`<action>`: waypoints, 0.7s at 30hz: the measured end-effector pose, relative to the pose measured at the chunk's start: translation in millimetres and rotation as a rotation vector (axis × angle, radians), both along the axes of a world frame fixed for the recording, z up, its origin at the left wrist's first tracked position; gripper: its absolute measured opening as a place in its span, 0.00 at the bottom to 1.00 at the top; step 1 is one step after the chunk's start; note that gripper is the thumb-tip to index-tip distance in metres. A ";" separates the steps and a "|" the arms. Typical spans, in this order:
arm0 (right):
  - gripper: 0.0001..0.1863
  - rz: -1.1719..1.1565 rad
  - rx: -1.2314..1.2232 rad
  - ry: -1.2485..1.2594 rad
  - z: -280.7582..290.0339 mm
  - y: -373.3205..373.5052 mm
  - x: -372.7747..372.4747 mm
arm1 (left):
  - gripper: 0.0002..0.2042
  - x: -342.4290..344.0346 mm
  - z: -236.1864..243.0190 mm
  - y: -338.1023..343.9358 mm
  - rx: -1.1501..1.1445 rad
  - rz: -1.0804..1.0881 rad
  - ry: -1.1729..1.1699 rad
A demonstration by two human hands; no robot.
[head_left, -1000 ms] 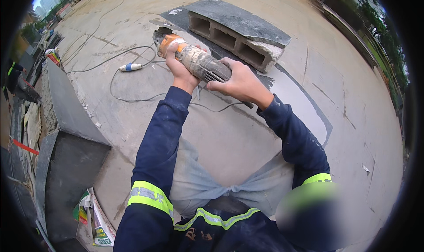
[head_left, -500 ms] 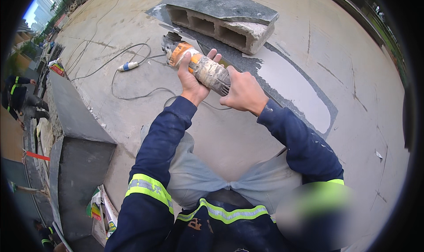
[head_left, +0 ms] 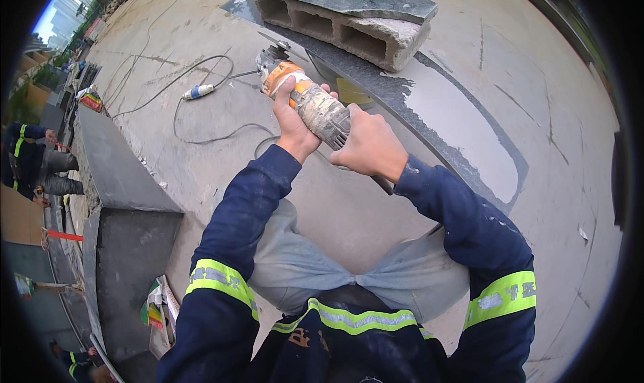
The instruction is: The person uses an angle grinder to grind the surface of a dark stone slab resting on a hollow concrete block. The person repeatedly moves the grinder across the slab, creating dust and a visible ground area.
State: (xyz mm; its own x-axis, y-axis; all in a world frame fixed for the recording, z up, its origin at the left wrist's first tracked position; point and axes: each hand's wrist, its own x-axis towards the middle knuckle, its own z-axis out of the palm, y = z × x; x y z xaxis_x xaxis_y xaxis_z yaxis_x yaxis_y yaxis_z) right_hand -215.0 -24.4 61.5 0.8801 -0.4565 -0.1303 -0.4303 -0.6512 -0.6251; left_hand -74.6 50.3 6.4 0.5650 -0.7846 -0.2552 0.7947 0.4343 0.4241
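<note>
My left hand (head_left: 295,128) grips the front of a dust-caked orange-and-grey angle grinder (head_left: 312,104), its thumb on top and fingertips around the far side. My right hand (head_left: 369,141) is wrapped round its rear body. The grinder's disc end points up and away, beside a long dark stone slab (head_left: 419,118) that carries a patch of white coating (head_left: 456,121). A hollow concrete block (head_left: 399,54) rests on that slab, topped by another dark slab (head_left: 349,1). Part of a yellow object (head_left: 352,91) shows beneath the lower slab, mostly hidden by my hands.
A cable with a blue-and-white connector (head_left: 199,91) loops over the concrete floor (head_left: 194,175). At left stand grey slabs (head_left: 127,276), a torn bag (head_left: 161,302) and rubble, with a worker (head_left: 43,161) bending beside them. Another worker (head_left: 80,359) is partly visible at lower left.
The grinder, held in both hands throughout, has shifted slightly right and away from the cable connector. My arms have moved with it. The worker at left shows more fully and bends over the slabs.
</note>
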 end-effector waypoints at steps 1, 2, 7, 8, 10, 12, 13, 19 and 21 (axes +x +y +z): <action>0.28 0.000 -0.008 0.008 1.3 -0.6 -0.1 | 0.27 -1.9 -0.3 -1.7 0.010 0.012 -0.033; 0.28 0.000 -0.016 0.017 2.5 -1.5 0.0 | 0.27 -2.7 -0.4 -2.9 0.012 0.013 -0.021; 0.29 -0.010 -0.052 0.018 -2.1 -9.0 -1.7 | 0.27 -6.0 -1.2 -11.4 0.031 0.009 -0.004; 0.29 -0.011 -0.050 0.018 -3.2 -11.6 -2.3 | 0.27 -6.4 -2.3 -14.1 0.032 0.007 -0.004; 0.29 -0.008 -0.051 0.021 -3.0 -13.3 -1.8 | 0.27 -6.1 -3.3 -17.0 0.038 0.013 -0.009; 0.29 -0.013 -0.061 0.033 -1.2 -14.3 -2.4 | 0.27 -8.7 -2.6 -19.3 0.038 0.018 0.019; 0.29 -0.012 -0.062 0.035 -1.6 -15.6 -3.1 | 0.28 -9.9 -1.8 -20.6 0.038 0.019 0.035; 0.29 -0.014 -0.085 0.055 -0.3 -20.3 -4.6 | 0.24 -7.3 -8.8 -26.7 0.010 -0.006 0.061; 0.29 -0.023 -0.094 0.070 -2.0 -20.7 -3.7 | 0.26 -6.8 -12.5 -28.2 0.020 -0.003 0.065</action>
State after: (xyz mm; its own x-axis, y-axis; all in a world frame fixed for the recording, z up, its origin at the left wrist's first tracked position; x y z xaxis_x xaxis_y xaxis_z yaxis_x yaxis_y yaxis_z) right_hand -218.7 -45.0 59.5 0.8594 -0.4898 -0.1465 -0.4863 -0.6947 -0.5300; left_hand -81.4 22.1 -6.1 0.5446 -0.7808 -0.3064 0.8219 0.4241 0.3803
